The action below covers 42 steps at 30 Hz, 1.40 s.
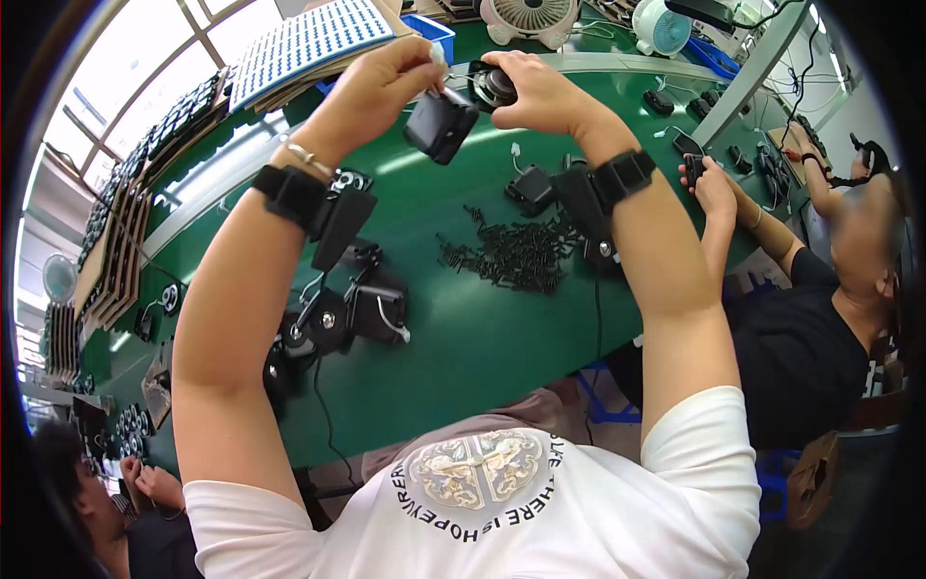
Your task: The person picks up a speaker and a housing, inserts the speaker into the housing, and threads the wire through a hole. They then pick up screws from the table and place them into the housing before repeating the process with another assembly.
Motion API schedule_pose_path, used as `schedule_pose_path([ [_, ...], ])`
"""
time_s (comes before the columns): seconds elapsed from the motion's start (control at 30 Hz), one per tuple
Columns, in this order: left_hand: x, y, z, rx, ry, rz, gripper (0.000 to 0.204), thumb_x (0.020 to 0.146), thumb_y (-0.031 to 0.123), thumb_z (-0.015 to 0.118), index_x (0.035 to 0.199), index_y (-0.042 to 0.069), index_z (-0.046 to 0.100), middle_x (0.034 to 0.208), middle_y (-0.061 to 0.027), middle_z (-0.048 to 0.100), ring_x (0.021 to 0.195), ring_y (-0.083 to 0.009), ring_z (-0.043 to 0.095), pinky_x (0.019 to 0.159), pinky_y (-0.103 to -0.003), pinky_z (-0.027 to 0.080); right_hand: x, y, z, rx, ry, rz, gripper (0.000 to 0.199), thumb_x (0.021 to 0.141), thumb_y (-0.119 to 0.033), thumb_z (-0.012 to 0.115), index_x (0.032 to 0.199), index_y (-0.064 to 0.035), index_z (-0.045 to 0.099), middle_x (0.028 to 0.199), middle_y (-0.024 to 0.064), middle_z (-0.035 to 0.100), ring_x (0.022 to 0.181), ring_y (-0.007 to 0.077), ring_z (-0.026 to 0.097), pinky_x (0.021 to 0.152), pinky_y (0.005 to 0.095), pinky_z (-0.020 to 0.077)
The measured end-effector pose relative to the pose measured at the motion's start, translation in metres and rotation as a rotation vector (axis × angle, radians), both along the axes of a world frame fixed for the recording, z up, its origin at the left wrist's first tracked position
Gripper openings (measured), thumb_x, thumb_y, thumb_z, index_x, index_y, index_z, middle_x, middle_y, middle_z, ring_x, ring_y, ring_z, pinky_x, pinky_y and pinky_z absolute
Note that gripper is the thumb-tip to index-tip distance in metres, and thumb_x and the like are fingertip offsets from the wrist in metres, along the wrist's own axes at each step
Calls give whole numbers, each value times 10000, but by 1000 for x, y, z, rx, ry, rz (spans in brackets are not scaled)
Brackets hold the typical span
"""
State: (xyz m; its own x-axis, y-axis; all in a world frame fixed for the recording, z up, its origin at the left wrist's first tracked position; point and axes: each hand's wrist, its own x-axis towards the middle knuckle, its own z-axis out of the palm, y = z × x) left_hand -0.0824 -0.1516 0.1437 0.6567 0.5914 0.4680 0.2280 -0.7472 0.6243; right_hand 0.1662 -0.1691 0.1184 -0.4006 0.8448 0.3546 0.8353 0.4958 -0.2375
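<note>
A smooth, glossy green tabletop [444, 376] is seen, with light reflected from it in pale streaks. On it a loose, spiky heap of small black screws [511, 253] is spread, and just behind the heap a boxy black housing [531, 189] is set down. To the left, a cluster of black round-faced speaker units [328, 320] with shiny metallic centres is gathered beside an open-sided black case [378, 309], from which a white lead is trailed. At the far left edge of the table, a flat white sheet patterned with rows of blue dots [309, 43] is laid over brown board, and a blue plastic bin [429, 37] is placed next to it.

Above the far part of the table, a black rectangular box [441, 127] with a smooth, slightly shiny face is hung at a tilt just below the left hand [395, 82]. The left fingers are closed in a pinch on a small white connector [439, 55]; whether the box is also touched by them cannot be told. By the right hand [545, 96], a round black speaker [495, 87] is gripped at its rim, the thumb being placed below and the fingers curled over the top. The speaker is held just beside the box, and thin wire is seen between the two hands. Around both wrists, black straps [625, 178] are fastened.
</note>
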Motion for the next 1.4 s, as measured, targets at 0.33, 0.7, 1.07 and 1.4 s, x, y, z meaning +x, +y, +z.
schedule_pose_path([
  [0.33,-74,-286,-96,-534,-404,8,91,1016,110,506,1059,32,488,851,-27,640,773,-92,611,680,-243,485,-116,-299,-126,-60,325,121,834,630,-248,757,1348,46,452,1071,196,614,1016,363,567,934,423,445],
  [0.7,-81,-316,-184,-181,-230,604,86,1016,130,498,1062,61,475,707,-140,643,618,-312,671,527,-370,502,-141,-332,-179,41,261,36,940,603,-293,852,1377,36,434,1159,180,586,1064,369,557,917,455,448],
  [1.07,-70,-310,-174,128,-21,591,93,991,85,515,1072,63,477,721,-124,660,650,-325,677,533,-365,517,-151,-330,-144,65,262,77,841,636,-271,868,1322,28,485,1268,219,560,1149,391,542,965,437,467],
  [1.4,-83,-307,-159,-113,-392,398,72,1005,115,531,1042,55,520,771,-66,667,622,-151,632,544,-271,499,-156,-337,-172,-23,370,81,762,671,-239,833,1304,12,492,1265,204,548,1115,387,538,963,444,455],
])
